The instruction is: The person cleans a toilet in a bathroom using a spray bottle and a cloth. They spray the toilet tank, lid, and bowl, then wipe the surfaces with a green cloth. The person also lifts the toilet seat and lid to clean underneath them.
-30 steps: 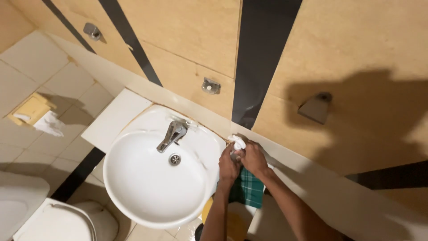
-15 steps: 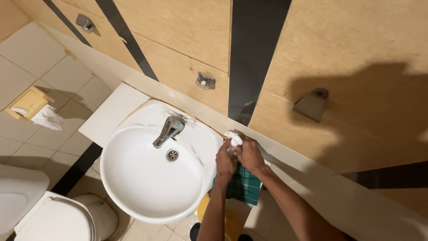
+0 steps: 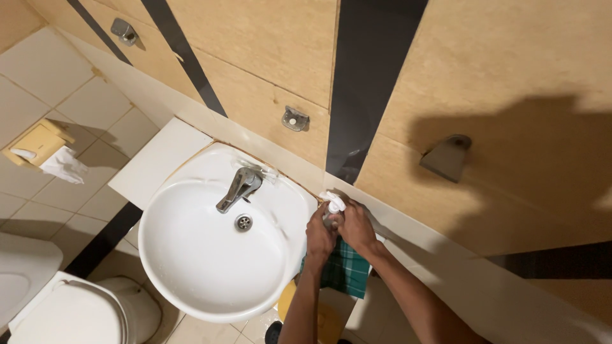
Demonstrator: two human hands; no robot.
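Both my hands are wrapped around a small white spray bottle (image 3: 333, 205), just off the right rim of the sink (image 3: 191, 280). My left hand (image 3: 320, 234) closes round its body from the sink side, and my right hand (image 3: 354, 227) closes over it from the wall side, fingers curled up near the white nozzle head. Only that head pokes out above my knuckles; the rest of the bottle is hidden in my grip, so I can't tell how full it is.

Under my wrists a green checked cloth (image 3: 344, 272) hangs down, seemingly pinned between my hands and the ledge (image 3: 408, 223), though I can't see exactly what holds it. Below it there's something yellow (image 3: 287, 302) on the floor, mostly hidden by my forearm.

Out to the left, the basin is white and looks dry, with the chrome tap (image 3: 237, 188) shut and the drain (image 3: 243, 222) just in front of it. The toilet (image 3: 70, 312) sits further left.

My read: I'm at the readying-the-sprayer step, working the head with both hands. The next move calls for a firm hold on the body and the nozzle turned toward the basin, away from me.
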